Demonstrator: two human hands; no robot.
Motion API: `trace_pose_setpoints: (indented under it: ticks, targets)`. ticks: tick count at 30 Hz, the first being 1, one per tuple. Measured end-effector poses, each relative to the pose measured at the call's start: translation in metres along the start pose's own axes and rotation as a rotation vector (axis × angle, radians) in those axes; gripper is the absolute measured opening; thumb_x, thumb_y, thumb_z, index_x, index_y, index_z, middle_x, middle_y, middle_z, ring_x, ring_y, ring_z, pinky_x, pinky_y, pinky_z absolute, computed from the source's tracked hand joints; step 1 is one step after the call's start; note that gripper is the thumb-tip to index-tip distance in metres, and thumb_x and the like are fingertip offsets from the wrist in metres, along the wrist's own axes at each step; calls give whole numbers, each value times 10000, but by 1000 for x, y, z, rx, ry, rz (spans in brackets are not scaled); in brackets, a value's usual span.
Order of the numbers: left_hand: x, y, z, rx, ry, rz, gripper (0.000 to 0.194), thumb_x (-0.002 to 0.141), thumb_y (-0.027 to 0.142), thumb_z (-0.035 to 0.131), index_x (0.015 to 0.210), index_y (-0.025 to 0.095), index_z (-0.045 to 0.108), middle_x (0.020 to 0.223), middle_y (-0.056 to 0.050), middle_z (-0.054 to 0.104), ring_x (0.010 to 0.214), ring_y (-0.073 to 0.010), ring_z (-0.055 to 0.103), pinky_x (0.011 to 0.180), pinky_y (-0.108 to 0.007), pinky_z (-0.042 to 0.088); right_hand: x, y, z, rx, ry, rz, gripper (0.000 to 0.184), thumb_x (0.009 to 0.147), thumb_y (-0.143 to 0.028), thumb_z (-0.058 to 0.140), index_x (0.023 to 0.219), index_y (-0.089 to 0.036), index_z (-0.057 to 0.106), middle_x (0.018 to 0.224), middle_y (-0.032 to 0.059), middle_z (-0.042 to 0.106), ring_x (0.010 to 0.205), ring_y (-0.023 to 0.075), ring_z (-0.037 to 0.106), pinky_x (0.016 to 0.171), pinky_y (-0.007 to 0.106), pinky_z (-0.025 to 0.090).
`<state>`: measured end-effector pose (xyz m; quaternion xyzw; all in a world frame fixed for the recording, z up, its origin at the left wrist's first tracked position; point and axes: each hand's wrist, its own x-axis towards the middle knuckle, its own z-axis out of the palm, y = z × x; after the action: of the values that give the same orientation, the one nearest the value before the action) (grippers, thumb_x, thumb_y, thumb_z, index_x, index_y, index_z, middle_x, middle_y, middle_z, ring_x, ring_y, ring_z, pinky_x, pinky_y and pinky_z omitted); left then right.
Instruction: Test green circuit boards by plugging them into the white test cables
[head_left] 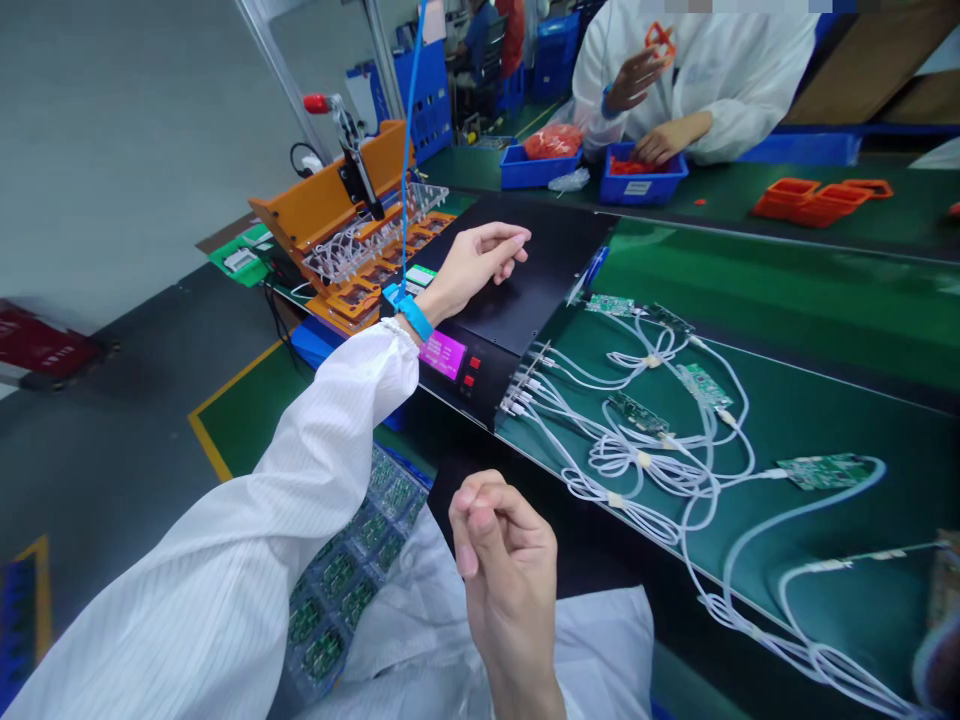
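Note:
My left hand (487, 258) hovers over the flat top of a black box-shaped device (551, 250), its fingers curled together with nothing visible in them. Around that wrist is a blue strap (412, 312) with a blue cord running upward. My right hand (510, 560) is held above my lap, loosely closed, thumb against the fingers, and no object shows in it. The device has a lit magenta screen (444, 354) and red buttons (471, 372) on its front. White cables (637, 470) run from its side to several green circuit boards (705, 385).
An orange test fixture (330, 215) with a red-handled clamp stands left of the device. A tray of circuit boards (360, 560) lies by my lap. Across the bench, a co-worker holds an orange part (660, 45) above a blue bin (643, 188); orange frames (814, 200) lie nearby.

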<state>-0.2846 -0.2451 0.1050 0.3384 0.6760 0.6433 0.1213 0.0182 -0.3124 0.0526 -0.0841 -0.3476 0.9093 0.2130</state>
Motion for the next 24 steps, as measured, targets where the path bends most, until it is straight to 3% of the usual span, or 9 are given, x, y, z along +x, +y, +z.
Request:
trace_pose_setpoints:
  ticks: [7,15,19,24]
  targets:
    - [-2,3,1,-32,8,-21,77,944,198,732,989,146,697,781,-2,679,572,-40,567,531,-150,438,2,-4,6,24,-5,38,227,945,-411,761,810,-230,783,779,-19,651,442,19,276,609,273,447]
    - [-1,1,1,-28,-7,1,56,969,187,693,1003,143,699,789,-2,681,566,-38,561,523,-146,433,2,-6,8,42,-2,55,230,962,-397,738,796,-241,768,713,-30,612,467,52,269,714,307,489]
    - [-2,3,1,-9,1,-9,67,975,192,689,1015,140,701,811,-13,694,578,-40,564,523,-146,437,0,-7,7,50,-22,77,239,986,-393,699,819,-228,746,741,-30,628,445,37,239,677,300,468]
    - [-3,5,2,-27,2,-21,63,959,190,712,998,142,706,806,-9,690,575,-42,565,538,-162,439,0,-11,10,142,-31,113,232,971,-378,661,805,-215,656,788,-34,609,428,30,307,559,267,382]
